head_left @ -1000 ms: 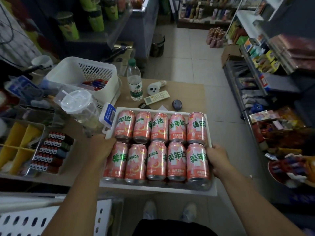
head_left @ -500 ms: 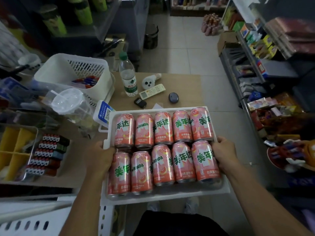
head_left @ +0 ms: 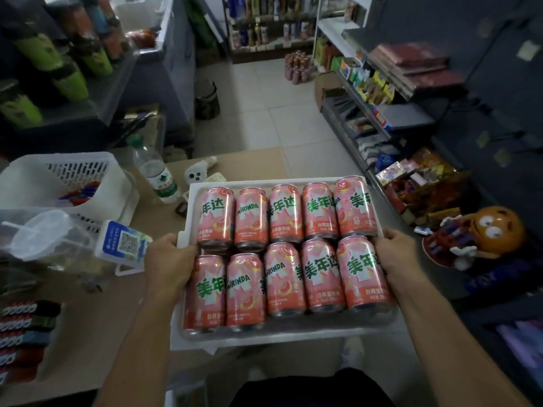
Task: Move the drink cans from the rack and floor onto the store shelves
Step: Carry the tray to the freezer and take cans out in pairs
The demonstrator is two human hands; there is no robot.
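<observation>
Pink cans [head_left: 282, 254]: ten, between both hands' fingers, on white tray [head_left: 264, 337].
Left hand [head_left: 169, 259]: grips tray edge, fingertips hidden beneath.
Right hand [head_left: 393, 254]: likewise.

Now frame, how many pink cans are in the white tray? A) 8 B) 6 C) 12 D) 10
D: the pink cans lie in two rows of five in the white tray, which the left hand and the right hand grip at its side edges.
</observation>
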